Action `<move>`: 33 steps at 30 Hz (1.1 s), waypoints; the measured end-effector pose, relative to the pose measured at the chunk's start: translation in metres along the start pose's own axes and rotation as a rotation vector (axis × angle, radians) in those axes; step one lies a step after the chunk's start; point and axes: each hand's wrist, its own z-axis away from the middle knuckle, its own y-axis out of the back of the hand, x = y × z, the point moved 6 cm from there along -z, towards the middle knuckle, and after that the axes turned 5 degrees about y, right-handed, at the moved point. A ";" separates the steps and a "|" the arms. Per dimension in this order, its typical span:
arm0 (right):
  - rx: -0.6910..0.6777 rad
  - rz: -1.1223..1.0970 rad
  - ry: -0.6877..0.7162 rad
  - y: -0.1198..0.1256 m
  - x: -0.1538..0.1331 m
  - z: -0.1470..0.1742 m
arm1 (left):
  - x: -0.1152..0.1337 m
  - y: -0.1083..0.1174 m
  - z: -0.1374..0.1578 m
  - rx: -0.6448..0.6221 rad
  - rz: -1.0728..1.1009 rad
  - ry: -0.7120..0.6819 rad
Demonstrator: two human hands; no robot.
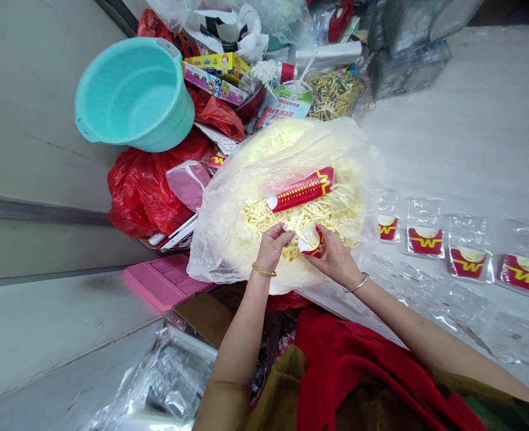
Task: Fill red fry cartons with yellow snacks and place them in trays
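My left hand (273,246) is closed in a pinch on a few pale yellow fry-shaped sticks (296,232), held at the mouth of a small carton. That red fry carton (319,244) with a yellow zigzag mark is gripped in my right hand (336,258), its white inside facing my left hand. Both hands hover over a large clear plastic bag (214,239), spread wide and filled with loose fry-shaped sticks (259,215). On top of the sticks lies a nested stack of red cartons (302,190).
At right, several clear pouches with filled red cartons (426,240) lie in a row on the white table (462,131), near flat clear pouches (453,299). A turquoise basin (133,96), red plastic bags (150,185) and a pink board (169,281) are at left.
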 end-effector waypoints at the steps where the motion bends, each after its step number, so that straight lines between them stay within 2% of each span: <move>1: 0.008 -0.002 -0.002 0.000 -0.002 -0.002 | 0.000 -0.004 0.001 -0.029 -0.027 0.004; 4: 0.007 0.003 0.012 0.003 -0.007 -0.006 | 0.001 -0.015 0.003 -0.128 -0.175 -0.017; 7: -0.026 0.032 0.049 0.007 -0.008 -0.005 | 0.009 -0.020 0.007 -0.176 -0.375 -0.090; 12: -0.045 0.053 0.061 0.009 -0.002 0.004 | 0.015 -0.025 0.010 -0.105 -0.599 -0.162; 16: -0.071 0.064 0.069 0.003 0.001 0.010 | 0.009 -0.044 0.014 -0.034 -0.882 -0.252; 19: -0.096 0.053 0.082 -0.001 0.005 0.015 | 0.002 -0.057 0.017 -0.136 -0.990 -0.223; 22: -0.085 0.039 0.086 0.000 0.011 0.017 | -0.001 -0.062 0.023 -0.312 -0.892 -0.194; 23: -0.079 0.034 0.088 0.001 0.012 0.018 | -0.001 -0.062 0.024 -0.337 -0.846 -0.200; 25: -0.079 0.024 0.098 0.000 0.013 0.018 | -0.002 -0.059 0.024 -0.286 -0.779 -0.214; 30: -0.093 0.013 0.116 -0.003 0.007 0.019 | -0.019 -0.052 0.022 0.105 -0.730 -0.099; 32: -0.079 0.007 0.123 -0.002 0.006 0.021 | -0.018 -0.057 0.025 0.161 -0.805 -0.116; 33: -0.063 0.004 0.122 0.000 0.006 0.023 | -0.015 -0.062 0.026 0.133 -0.834 -0.153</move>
